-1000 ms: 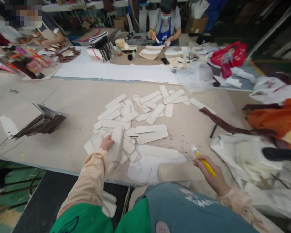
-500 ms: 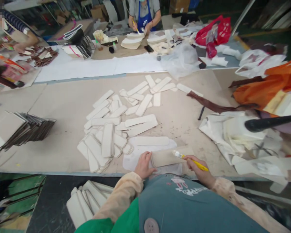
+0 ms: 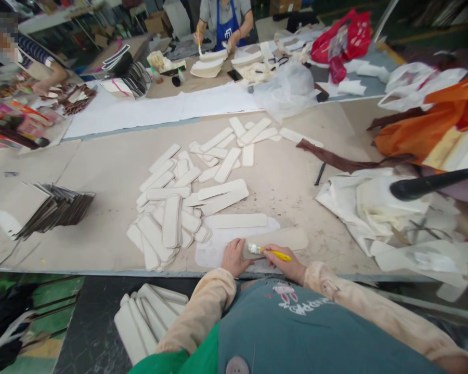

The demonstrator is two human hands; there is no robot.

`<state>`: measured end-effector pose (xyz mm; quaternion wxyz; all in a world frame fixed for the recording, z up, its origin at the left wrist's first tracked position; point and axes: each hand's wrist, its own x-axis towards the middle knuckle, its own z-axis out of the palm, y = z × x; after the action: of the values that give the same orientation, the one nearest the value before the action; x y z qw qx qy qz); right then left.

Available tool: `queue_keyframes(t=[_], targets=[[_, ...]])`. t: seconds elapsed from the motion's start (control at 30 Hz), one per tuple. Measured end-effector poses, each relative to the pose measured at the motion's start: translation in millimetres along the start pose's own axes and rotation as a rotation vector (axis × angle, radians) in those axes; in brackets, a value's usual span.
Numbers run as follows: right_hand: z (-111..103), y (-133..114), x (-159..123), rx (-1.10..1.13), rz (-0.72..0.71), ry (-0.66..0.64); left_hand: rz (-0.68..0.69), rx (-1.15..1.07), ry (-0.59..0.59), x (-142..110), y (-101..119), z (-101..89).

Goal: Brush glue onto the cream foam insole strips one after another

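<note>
My left hand (image 3: 234, 256) lies with fingers flat on the left end of a long tan strip (image 3: 286, 239) at the table's near edge. My right hand (image 3: 284, 261) grips a yellow-handled brush (image 3: 268, 252), whose white bristles touch the strip's left end beside my left fingers. The strip rests on a white sheet (image 3: 218, 246). A heap of several white rounded strips (image 3: 171, 223) lies just to the left and beyond.
A fanned stack of dark-edged boards (image 3: 50, 208) sits at the left. White cloth and a black handle (image 3: 429, 184) crowd the right, with orange fabric (image 3: 432, 130) behind. More white strips (image 3: 148, 322) lie below the table edge. Other people work at the far table (image 3: 218, 98).
My left hand left the heap of white strips and came to the tan strip. My right hand moved the brush leftward along that strip to its left end.
</note>
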<state>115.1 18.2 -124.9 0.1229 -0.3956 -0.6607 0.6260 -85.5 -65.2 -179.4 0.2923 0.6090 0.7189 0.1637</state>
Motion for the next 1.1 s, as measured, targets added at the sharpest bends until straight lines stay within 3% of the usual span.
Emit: queue_keyframes(t=[0.2,0.4,0.57,0.93,1.1], targets=[[13,7,11,0.049,-0.003,-0.032,-0.004,0.01,0.008,0,-3,0.1],[11,14,12,0.051,0.037,0.061,-0.011,0.044,-0.007,1,0,-3.0],[-14,22,0,0.039,0.084,0.189,0.002,0.061,-0.003,2,-3,-1.1],[-95,45,-34,-0.025,0.252,0.492,0.033,0.088,0.007,3,-5,0.0],[-99,39,-43,-0.14,0.173,0.56,0.02,0.115,0.016,2,-6,3.4]])
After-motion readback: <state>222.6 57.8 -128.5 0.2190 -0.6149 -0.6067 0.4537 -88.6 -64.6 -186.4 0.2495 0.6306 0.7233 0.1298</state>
